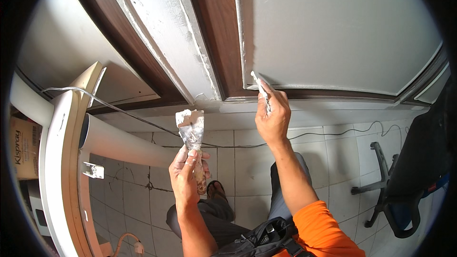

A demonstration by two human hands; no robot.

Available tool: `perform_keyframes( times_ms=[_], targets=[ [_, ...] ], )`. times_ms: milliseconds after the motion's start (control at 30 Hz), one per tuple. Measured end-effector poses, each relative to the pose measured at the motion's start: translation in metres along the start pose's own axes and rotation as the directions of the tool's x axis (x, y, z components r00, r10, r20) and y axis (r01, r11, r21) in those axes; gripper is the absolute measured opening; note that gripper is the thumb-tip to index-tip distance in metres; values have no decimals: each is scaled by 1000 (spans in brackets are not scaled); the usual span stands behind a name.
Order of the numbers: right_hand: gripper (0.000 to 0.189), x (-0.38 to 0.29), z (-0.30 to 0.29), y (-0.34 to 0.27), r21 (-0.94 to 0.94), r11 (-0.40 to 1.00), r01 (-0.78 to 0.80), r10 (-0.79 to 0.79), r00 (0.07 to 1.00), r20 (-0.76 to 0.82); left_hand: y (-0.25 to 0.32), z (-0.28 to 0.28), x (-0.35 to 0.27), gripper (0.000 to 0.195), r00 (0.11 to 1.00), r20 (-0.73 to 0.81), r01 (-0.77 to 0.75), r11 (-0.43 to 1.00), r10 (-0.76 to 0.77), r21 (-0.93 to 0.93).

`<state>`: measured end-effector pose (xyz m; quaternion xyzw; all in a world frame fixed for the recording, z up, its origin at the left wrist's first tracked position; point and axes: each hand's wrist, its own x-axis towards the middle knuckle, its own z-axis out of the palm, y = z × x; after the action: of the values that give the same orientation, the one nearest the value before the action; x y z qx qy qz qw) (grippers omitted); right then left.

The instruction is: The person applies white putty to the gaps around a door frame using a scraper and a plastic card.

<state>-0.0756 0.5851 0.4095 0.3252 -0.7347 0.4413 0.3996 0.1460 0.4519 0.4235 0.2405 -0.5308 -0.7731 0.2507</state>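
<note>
My left hand (187,171) grips the handle of a putty knife (192,128), blade up, with white putty (184,115) heaped at its top edge. In my right hand (274,116) is a second thin, putty-smeared tool (264,92), seen nearly edge-on, so its exact kind is hard to tell. A dab of white sits on its tip, close to the lower left corner of the raised moulding (242,43) around a grey panel (332,28). Left of that panel runs a dark wood-look strip (214,25), then a grey-white pilaster (160,18) with patchy putty along its edges.
A cable (221,146) crosses the tiled floor (251,171) below the wall. To the left stand a white-and-wood furniture piece (68,157), a thick white tube (128,146) and a cardboard box (24,148). A black office chair (403,171) is at the right.
</note>
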Motion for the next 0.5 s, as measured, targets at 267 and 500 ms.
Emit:
perform_keyframes(
  times_ms=[267,500],
  targets=[
    [42,-15,48,-7,-68,998,-3,-15,963,-268,1,0,-5,31,1000,-6,-3,1000,3,9],
    [56,-21,76,-24,-88,992,-93,70,970,-233,2,-1,-9,28,1000,-20,-1,999,1,33]
  ],
)
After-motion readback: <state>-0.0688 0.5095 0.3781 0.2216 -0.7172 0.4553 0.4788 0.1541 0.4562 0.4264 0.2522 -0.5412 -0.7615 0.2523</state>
